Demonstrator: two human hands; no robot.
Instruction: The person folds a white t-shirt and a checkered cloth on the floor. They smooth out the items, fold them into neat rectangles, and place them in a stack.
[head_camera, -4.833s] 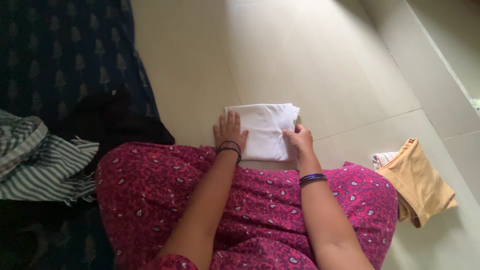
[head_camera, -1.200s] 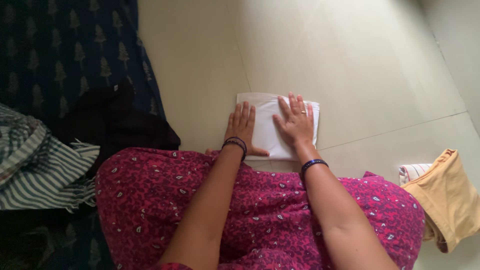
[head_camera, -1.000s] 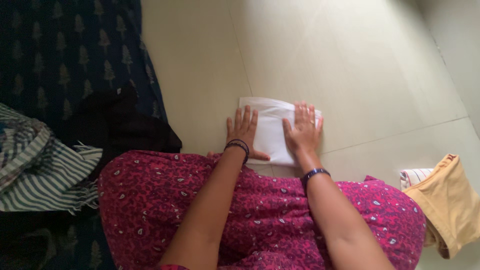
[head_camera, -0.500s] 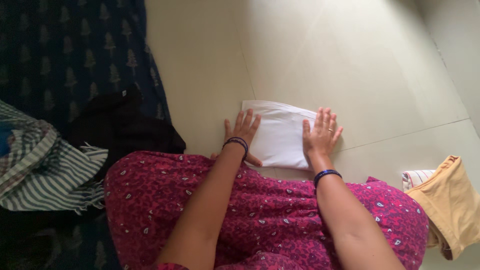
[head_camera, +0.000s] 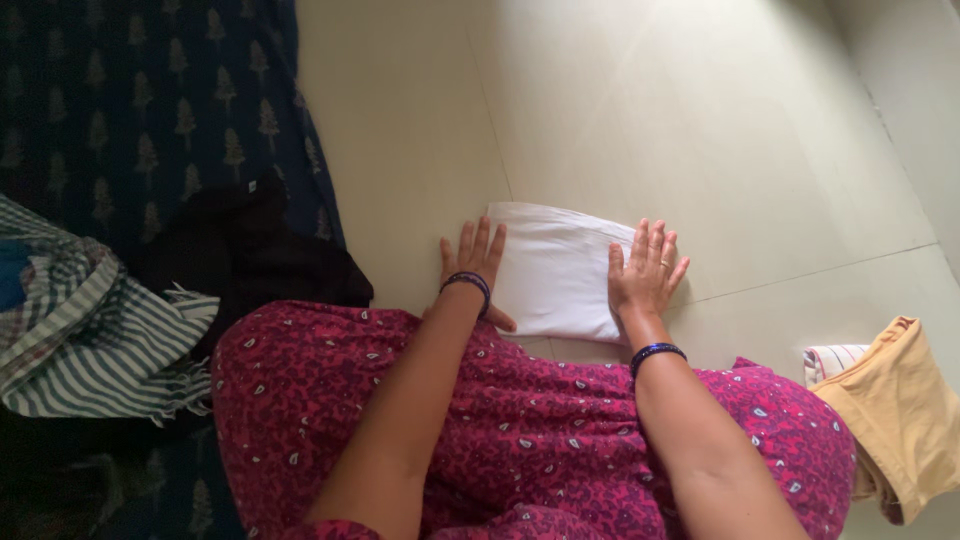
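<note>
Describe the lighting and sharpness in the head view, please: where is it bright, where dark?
Head view: bright light washes out the pale floor at upper right; the dark blue cloth and black garment at left sit in deep shadow. The white folded cloth and both hands are fairly sharp, with no motion blur.

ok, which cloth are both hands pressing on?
The white folded cloth on the tiled floor, between the left hand and right hand. The yellow cloth and striped cloth lie untouched.

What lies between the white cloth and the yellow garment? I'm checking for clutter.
Mostly bare floor tile in the head view, plus a small striped cloth tucked against the yellow garment, beyond the white cloth.
</note>
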